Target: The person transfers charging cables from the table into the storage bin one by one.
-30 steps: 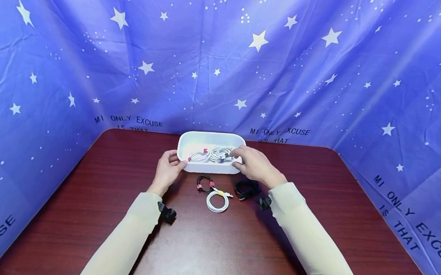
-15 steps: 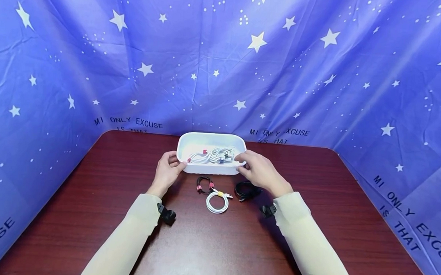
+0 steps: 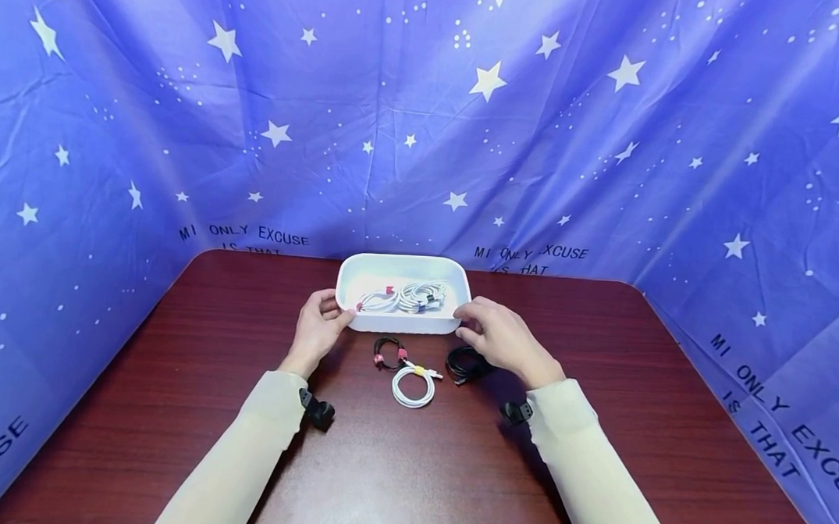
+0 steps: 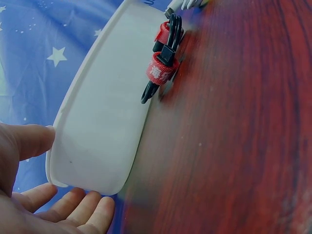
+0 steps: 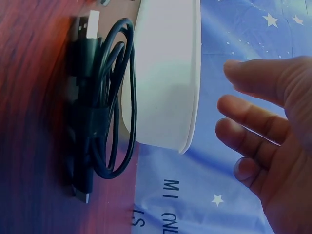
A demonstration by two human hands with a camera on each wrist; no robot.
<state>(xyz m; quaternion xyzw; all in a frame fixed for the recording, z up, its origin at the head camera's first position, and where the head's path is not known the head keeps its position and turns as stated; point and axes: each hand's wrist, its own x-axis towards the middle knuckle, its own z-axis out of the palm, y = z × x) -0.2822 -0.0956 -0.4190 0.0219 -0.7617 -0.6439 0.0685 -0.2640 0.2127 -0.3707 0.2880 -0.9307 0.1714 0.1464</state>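
Observation:
A white plastic storage box point(image 3: 403, 324) stands near the table's far edge. Inside it lie a white cable with red ties point(image 3: 379, 298) and a coiled pale cable point(image 3: 418, 297). My left hand point(image 3: 316, 328) holds the box at its left end; the left wrist view shows the thumb point(image 4: 36, 140) at the rim and the fingers along the end wall. My right hand point(image 3: 504, 336) is beside the box's right front corner, fingers loosely bent and holding nothing. Below it lies a coiled black USB cable point(image 5: 92, 112), partly hidden by that hand in the head view.
In front of the box, a small black cable with red ties point(image 3: 390, 353) lies against a coiled white cable with a yellow tie point(image 3: 412, 387). The brown wooden table point(image 3: 382, 479) is surrounded by a blue star-printed curtain point(image 3: 370, 96).
My right hand has drawn back from inside the box, over its right wall, to the right and toward me. The left hand has stayed on the box.

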